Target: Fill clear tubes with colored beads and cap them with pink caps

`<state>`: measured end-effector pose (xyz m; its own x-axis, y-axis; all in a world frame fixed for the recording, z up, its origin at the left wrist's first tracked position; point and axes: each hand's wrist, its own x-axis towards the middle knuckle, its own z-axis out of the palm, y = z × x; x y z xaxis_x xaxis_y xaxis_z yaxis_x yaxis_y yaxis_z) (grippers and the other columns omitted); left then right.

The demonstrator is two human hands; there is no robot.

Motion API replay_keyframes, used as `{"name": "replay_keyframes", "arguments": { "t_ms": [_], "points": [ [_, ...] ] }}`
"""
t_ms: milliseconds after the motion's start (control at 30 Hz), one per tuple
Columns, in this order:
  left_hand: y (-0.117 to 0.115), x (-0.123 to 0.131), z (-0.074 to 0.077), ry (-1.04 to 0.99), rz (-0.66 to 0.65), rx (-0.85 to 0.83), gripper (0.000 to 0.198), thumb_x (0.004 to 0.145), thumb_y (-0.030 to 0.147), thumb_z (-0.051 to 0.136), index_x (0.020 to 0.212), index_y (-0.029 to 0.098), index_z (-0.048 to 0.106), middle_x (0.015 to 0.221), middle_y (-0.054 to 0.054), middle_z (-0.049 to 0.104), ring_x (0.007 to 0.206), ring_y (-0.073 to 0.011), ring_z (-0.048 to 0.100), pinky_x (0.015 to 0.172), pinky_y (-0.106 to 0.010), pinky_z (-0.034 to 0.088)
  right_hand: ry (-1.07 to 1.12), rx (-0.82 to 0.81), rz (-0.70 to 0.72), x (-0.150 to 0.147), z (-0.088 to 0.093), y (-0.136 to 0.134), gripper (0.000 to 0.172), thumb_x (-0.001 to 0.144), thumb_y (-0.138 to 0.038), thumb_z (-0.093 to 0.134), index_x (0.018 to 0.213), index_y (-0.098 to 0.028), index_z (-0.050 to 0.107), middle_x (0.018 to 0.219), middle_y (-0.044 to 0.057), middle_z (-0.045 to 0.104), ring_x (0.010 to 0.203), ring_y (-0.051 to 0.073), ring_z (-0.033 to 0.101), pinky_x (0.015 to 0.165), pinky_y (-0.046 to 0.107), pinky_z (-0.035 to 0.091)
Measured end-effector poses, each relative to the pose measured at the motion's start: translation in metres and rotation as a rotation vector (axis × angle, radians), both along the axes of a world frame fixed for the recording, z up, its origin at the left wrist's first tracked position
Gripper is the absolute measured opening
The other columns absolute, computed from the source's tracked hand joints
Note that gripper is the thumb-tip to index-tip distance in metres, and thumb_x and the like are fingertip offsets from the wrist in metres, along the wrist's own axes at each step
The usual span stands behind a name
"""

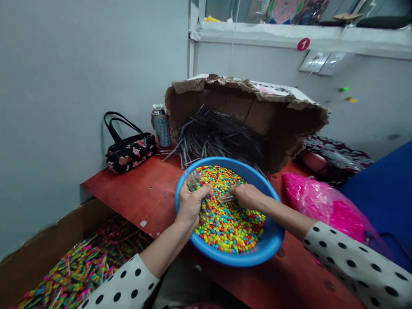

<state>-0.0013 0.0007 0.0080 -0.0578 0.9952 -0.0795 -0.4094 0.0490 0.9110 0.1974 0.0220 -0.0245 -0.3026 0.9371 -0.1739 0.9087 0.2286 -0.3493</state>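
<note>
A round blue basin point(277, 243) holds many small candy-like pieces point(230, 231) in red, yellow, green and blue. Over its left side, my left hand point(190, 201) is closed around a bundle of clear plastic tubes point(194, 178), their ends showing above the fingers. My right hand point(246, 196) is low over the pieces, right of the middle, its fingers closed on a short clear tube point(226, 198) that points left towards the other hand. How full the tubes are is too blurred to tell.
Behind the basin, a torn cardboard box point(282, 114) lies open with many empty-looking clear tubes point(219, 135) spilling out. A floral handbag point(132, 151) and a flask point(161, 127) stand back left. A pink bag point(327, 208) lies right. Filled colourful tubes point(81, 274) lie below the red table point(126, 199).
</note>
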Motion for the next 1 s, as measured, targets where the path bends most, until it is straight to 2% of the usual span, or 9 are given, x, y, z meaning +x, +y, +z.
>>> {"name": "replay_keyframes", "arguments": {
  "t_ms": [67,133,267,367,533,733,867,1000],
  "points": [
    [0.0,0.0,0.0,-0.01,0.03,-0.011,0.026,0.056,0.017,0.07,0.078,0.015,0.057,0.061,0.004,0.06,0.05,-0.009,0.055,0.052,-0.021,0.044,0.042,-0.089,0.067,-0.007,-0.008,0.004,0.025,0.062,-0.004,0.049,0.074,-0.018,0.064,0.062,0.002,0.059,0.062,0.015,0.053,0.058,0.025,0.036],
    [0.0,-0.001,0.0,-0.026,0.065,-0.016,0.023,0.055,0.017,0.07,0.074,0.015,0.057,0.059,0.004,0.059,0.049,-0.0088,0.055,0.053,-0.021,0.044,0.233,-0.184,0.071,-0.016,-0.009,0.004,0.028,0.063,-0.008,0.052,0.084,-0.02,0.066,0.061,-0.002,0.058,0.059,0.014,0.051,0.056,0.024,0.037],
    [0.001,-0.002,0.002,-0.03,0.083,-0.019,0.016,0.056,0.018,0.068,0.068,0.014,0.058,0.055,0.003,0.059,0.049,-0.0093,0.055,0.053,-0.021,0.045,0.86,-0.415,-0.08,-0.021,0.003,-0.003,0.031,0.063,-0.021,0.066,0.095,-0.02,0.064,0.069,-0.002,0.06,0.062,0.014,0.052,0.06,0.028,0.043],
    [0.001,-0.002,0.003,-0.024,0.061,-0.045,0.016,0.055,0.016,0.068,0.069,0.013,0.061,0.058,0.001,0.062,0.05,-0.01,0.056,0.053,-0.021,0.045,1.101,-0.539,-0.219,-0.019,0.011,-0.009,0.036,0.06,-0.024,0.073,0.093,-0.019,0.062,0.065,-0.002,0.057,0.057,0.012,0.052,0.057,0.028,0.042],
    [0.001,0.0,-0.001,-0.074,-0.015,-0.079,0.031,0.054,0.017,0.072,0.083,0.013,0.065,0.085,-0.005,0.069,0.058,-0.0117,0.061,0.057,-0.024,0.049,1.277,-0.51,-0.311,-0.026,0.014,-0.016,0.046,0.058,-0.025,0.077,0.098,-0.018,0.057,0.063,-0.002,0.059,0.053,0.011,0.053,0.051,0.025,0.039],
    [-0.001,0.005,-0.001,-0.121,-0.174,-0.076,0.028,0.055,0.014,0.069,0.083,0.015,0.064,0.073,-0.001,0.068,0.059,-0.0145,0.062,0.06,-0.028,0.052,1.349,-0.49,-0.301,-0.049,0.02,-0.026,0.05,0.057,-0.025,0.079,0.102,-0.019,0.058,0.061,-0.004,0.06,0.049,0.011,0.053,0.049,0.025,0.041],
    [0.0,0.005,-0.001,-0.115,-0.091,-0.022,0.029,0.054,0.012,0.069,0.082,0.015,0.062,0.073,0.0,0.068,0.061,-0.0138,0.062,0.063,-0.027,0.052,1.359,-0.514,-0.386,-0.059,0.026,-0.032,0.055,0.054,-0.023,0.081,0.104,-0.021,0.058,0.059,-0.006,0.059,0.051,0.012,0.054,0.055,0.029,0.048],
    [0.002,0.004,-0.002,-0.127,-0.035,-0.014,0.031,0.055,0.012,0.07,0.084,0.016,0.06,0.077,0.0,0.068,0.067,-0.015,0.064,0.067,-0.028,0.053,1.455,-0.572,-0.442,-0.056,0.026,-0.034,0.04,0.062,-0.029,0.077,0.098,-0.021,0.061,0.077,0.0,0.064,0.068,0.014,0.058,0.065,0.034,0.053]
  ]
}}
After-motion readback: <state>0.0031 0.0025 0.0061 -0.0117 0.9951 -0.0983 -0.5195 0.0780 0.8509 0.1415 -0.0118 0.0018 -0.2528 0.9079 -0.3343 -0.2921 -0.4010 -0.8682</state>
